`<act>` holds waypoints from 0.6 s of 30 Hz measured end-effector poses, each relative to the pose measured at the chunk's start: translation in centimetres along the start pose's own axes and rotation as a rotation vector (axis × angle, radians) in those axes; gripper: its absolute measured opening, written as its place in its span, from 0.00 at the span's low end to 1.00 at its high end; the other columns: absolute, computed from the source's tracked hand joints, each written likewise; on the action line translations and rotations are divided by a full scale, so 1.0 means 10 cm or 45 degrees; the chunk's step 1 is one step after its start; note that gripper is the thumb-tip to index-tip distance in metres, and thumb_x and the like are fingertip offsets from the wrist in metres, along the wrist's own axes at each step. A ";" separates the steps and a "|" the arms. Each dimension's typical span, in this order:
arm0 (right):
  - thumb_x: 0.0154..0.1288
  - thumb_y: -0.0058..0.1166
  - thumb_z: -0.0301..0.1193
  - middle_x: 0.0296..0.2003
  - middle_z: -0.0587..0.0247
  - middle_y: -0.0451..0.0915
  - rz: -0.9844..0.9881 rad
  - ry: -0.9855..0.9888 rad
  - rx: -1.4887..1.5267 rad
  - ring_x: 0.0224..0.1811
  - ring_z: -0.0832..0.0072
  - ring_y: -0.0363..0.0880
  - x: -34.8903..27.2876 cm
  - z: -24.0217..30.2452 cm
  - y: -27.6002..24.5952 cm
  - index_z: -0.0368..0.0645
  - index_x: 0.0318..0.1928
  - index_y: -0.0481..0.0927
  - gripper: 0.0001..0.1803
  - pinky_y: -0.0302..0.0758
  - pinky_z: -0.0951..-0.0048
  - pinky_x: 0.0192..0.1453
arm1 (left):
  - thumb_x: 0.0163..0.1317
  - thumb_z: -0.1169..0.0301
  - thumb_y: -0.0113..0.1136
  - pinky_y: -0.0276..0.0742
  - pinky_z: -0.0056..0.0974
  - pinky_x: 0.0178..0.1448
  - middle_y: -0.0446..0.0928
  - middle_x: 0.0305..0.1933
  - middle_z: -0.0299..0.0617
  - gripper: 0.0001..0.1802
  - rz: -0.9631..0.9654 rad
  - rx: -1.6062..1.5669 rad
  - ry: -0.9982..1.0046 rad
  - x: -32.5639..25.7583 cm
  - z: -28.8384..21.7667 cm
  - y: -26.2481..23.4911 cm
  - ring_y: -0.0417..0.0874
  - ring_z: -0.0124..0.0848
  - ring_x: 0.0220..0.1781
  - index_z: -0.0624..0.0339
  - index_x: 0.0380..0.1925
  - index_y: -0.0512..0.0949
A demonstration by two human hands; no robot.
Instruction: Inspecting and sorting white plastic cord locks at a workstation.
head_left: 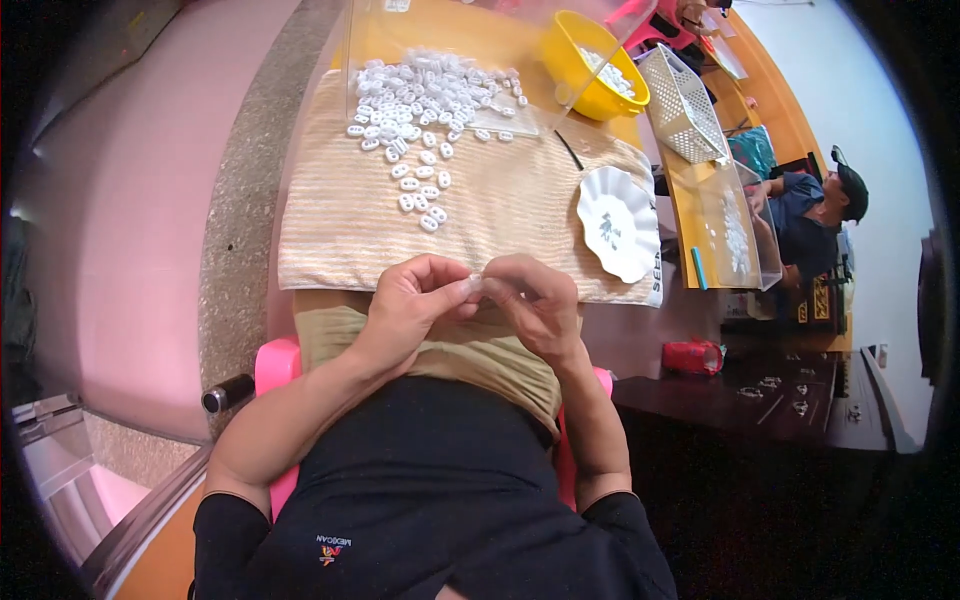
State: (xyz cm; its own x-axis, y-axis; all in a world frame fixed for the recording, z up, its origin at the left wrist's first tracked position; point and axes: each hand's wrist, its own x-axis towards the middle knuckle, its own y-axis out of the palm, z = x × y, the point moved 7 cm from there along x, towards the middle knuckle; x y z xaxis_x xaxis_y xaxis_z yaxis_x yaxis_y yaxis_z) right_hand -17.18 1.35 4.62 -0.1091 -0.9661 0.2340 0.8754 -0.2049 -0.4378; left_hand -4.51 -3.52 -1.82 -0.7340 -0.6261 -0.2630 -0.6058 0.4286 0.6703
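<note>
My left hand [422,302] and my right hand [538,300] meet just off the near edge of a striped beige towel [335,225]. Both are closed, thumbs and forefingers pinching a small whitish piece [476,284] mostly hidden by the fingertips. Beyond them, a pile of small white oval plastic pieces with dark openings [430,90] spreads from a clear tray onto the towel. Several loose ovals [429,192] trail toward me. To the right lies a white scalloped plate [632,258] with tiny dark bits [608,228] on it. A thin black stick [568,150] rests above the plate.
A yellow basin [562,75] holding white pieces stands at the far right of the towel, beside a white perforated basket [660,90]. Farther right, a person in a cap [810,210] sits by another clear tray [768,265]. A red package [690,357] lies on a dark table [700,395].
</note>
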 end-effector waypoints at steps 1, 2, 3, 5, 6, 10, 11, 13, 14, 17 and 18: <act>0.58 0.58 0.16 0.36 0.59 0.81 -0.093 -0.174 -0.040 0.36 0.74 0.79 0.01 0.04 0.00 0.36 0.39 0.79 0.08 0.74 0.76 0.39 | 0.63 0.77 0.59 0.80 0.28 0.42 0.81 0.36 0.40 0.07 -0.026 -0.035 -0.009 0.00 -0.01 -0.01 0.81 0.24 0.37 0.66 0.40 0.77; 0.58 0.58 0.16 0.36 0.59 0.81 -0.088 -0.169 -0.033 0.36 0.74 0.79 0.00 0.02 0.03 0.36 0.39 0.79 0.08 0.74 0.76 0.39 | 0.63 0.77 0.59 0.80 0.28 0.42 0.81 0.36 0.40 0.07 -0.035 -0.037 -0.013 0.00 -0.01 -0.01 0.81 0.24 0.37 0.66 0.40 0.77; 0.57 0.59 0.15 0.36 0.58 0.81 -0.122 -0.226 -0.065 0.36 0.72 0.80 -0.01 0.06 0.03 0.36 0.38 0.79 0.08 0.75 0.76 0.39 | 0.63 0.77 0.60 0.80 0.28 0.42 0.81 0.36 0.40 0.07 -0.027 -0.040 -0.007 -0.01 -0.02 -0.01 0.81 0.24 0.36 0.66 0.40 0.77; 0.56 0.59 0.15 0.36 0.57 0.82 -0.151 -0.282 -0.092 0.36 0.70 0.81 0.00 0.11 0.04 0.35 0.38 0.79 0.09 0.75 0.75 0.40 | 0.63 0.77 0.60 0.80 0.28 0.42 0.81 0.37 0.40 0.07 -0.026 -0.046 0.001 0.00 -0.03 -0.02 0.81 0.24 0.36 0.65 0.40 0.77; 0.56 0.59 0.15 0.36 0.56 0.82 -0.151 -0.296 -0.146 0.36 0.69 0.81 0.00 0.13 0.05 0.35 0.38 0.79 0.09 0.76 0.74 0.40 | 0.62 0.77 0.60 0.80 0.28 0.42 0.81 0.36 0.39 0.07 -0.028 -0.062 0.002 0.00 -0.02 -0.03 0.81 0.24 0.36 0.65 0.40 0.77; 0.55 0.59 0.15 0.33 0.55 0.82 -0.202 -0.315 -0.225 0.34 0.68 0.82 -0.04 0.17 0.07 0.36 0.38 0.79 0.09 0.77 0.73 0.38 | 0.64 0.78 0.57 0.85 0.37 0.46 0.79 0.39 0.44 0.07 -0.050 -0.050 -0.012 0.04 0.00 -0.10 0.83 0.32 0.39 0.66 0.42 0.74; 0.55 0.59 0.15 0.33 0.55 0.82 -0.201 -0.313 -0.223 0.34 0.68 0.82 -0.05 0.16 0.09 0.36 0.38 0.79 0.09 0.77 0.73 0.38 | 0.64 0.78 0.57 0.85 0.37 0.46 0.79 0.39 0.44 0.07 -0.053 -0.049 -0.013 0.04 0.00 -0.10 0.83 0.32 0.39 0.66 0.42 0.74; 0.56 0.59 0.15 0.32 0.56 0.82 -0.221 -0.323 -0.173 0.34 0.70 0.82 -0.08 0.14 0.11 0.35 0.38 0.79 0.09 0.76 0.75 0.39 | 0.64 0.78 0.57 0.85 0.38 0.47 0.79 0.40 0.44 0.07 -0.065 -0.043 -0.039 0.04 -0.01 -0.10 0.83 0.33 0.39 0.66 0.41 0.73; 0.56 0.59 0.15 0.32 0.56 0.82 -0.220 -0.321 -0.172 0.34 0.70 0.82 -0.09 0.15 0.11 0.35 0.38 0.79 0.09 0.76 0.75 0.39 | 0.64 0.78 0.57 0.85 0.38 0.47 0.79 0.40 0.44 0.07 -0.066 -0.044 -0.040 0.03 0.00 -0.10 0.83 0.33 0.39 0.66 0.41 0.73; 0.61 0.57 0.18 0.34 0.59 0.82 -0.155 -0.118 -0.026 0.37 0.74 0.82 -0.08 0.06 0.11 0.34 0.40 0.79 0.07 0.77 0.76 0.40 | 0.63 0.78 0.57 0.85 0.37 0.46 0.79 0.40 0.44 0.08 -0.045 -0.100 -0.003 0.04 0.00 -0.10 0.83 0.32 0.39 0.66 0.42 0.74; 0.63 0.56 0.19 0.34 0.61 0.81 -0.142 0.007 0.109 0.37 0.77 0.81 -0.09 -0.01 0.12 0.34 0.41 0.79 0.06 0.77 0.78 0.41 | 0.63 0.78 0.57 0.85 0.36 0.46 0.79 0.40 0.44 0.08 -0.044 -0.102 -0.014 0.03 0.00 -0.09 0.83 0.32 0.40 0.66 0.43 0.74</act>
State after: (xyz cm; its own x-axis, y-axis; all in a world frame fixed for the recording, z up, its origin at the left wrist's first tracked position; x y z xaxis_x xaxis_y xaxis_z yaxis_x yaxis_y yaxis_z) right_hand -16.05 1.91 3.78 -0.2103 -0.9390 0.2722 0.8947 -0.2971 -0.3336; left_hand -4.19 -4.10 -2.53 -0.7165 -0.6324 -0.2944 -0.6049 0.3532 0.7137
